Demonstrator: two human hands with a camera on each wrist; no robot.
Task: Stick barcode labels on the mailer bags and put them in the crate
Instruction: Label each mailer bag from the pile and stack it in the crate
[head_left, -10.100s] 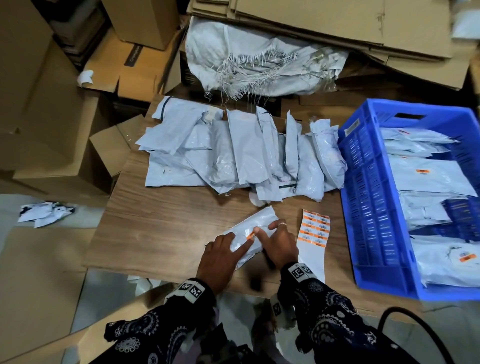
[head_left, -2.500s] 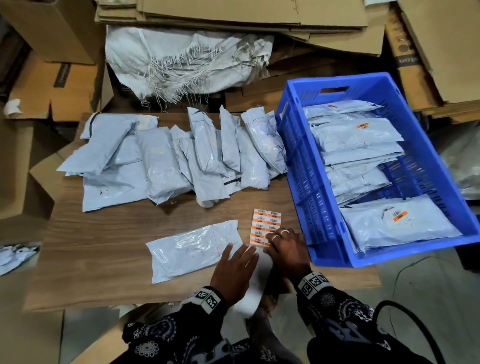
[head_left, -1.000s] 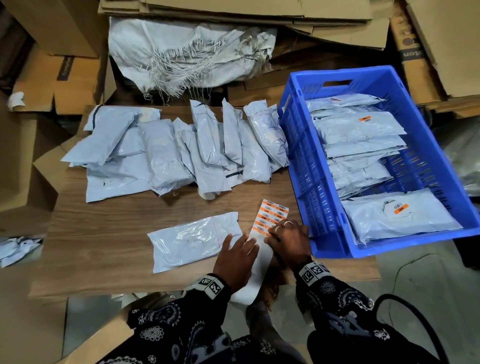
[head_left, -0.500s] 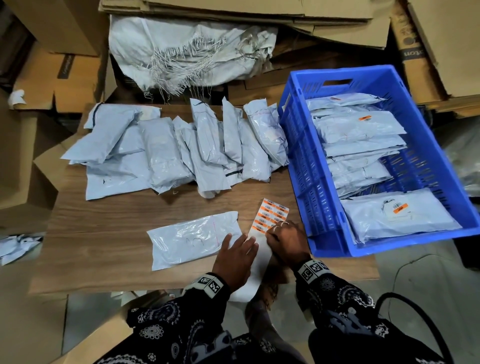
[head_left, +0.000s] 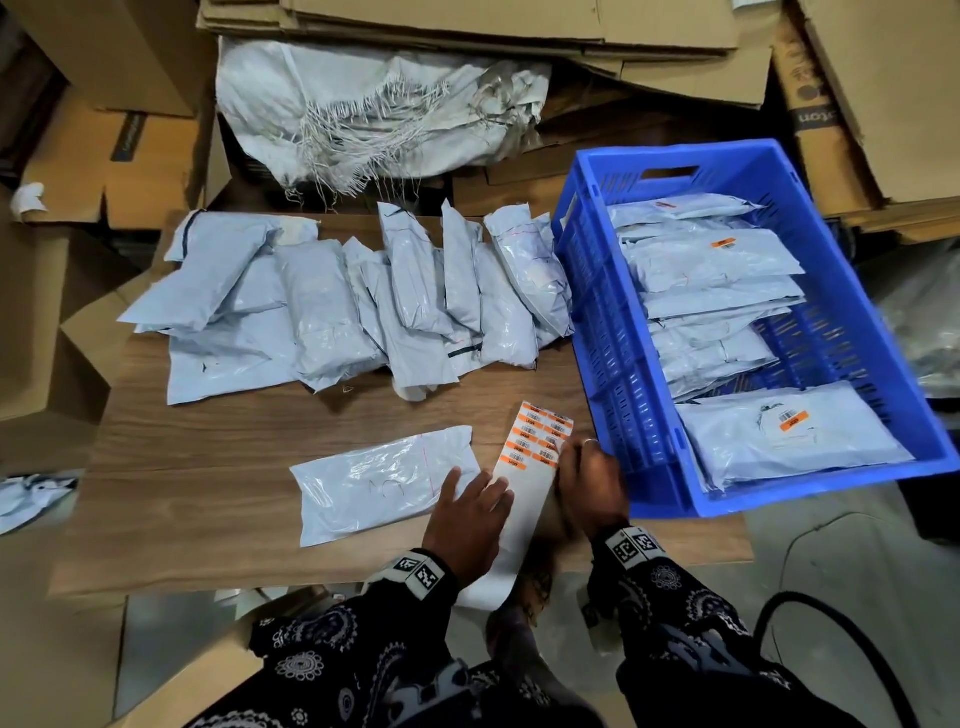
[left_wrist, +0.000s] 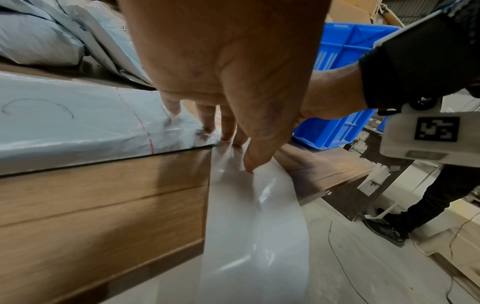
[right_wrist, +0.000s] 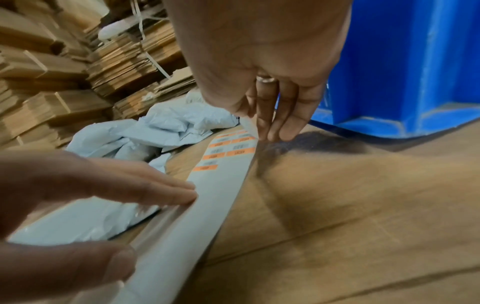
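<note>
Compared with ten seconds before, when both hands pressed a label onto a bag at the table's near edge, that bag is gone from there and a fresh mailer bag (head_left: 384, 483) lies at 9 o'clock of the hands. Now the left hand (head_left: 470, 514) lies flat with straight fingers on the label strip (head_left: 522, 499) and the bag's corner, while the right hand (head_left: 589, 486) picks at the strip's right edge; whether it already pinches a label I cannot tell. To peel well, keep the liner pressed and lift one corner slowly. The blue crate (head_left: 613, 332), at 2 o'clock, holds labelled bags; unlabelled bags (head_left: 363, 306) wait at 11 o'clock.
</note>
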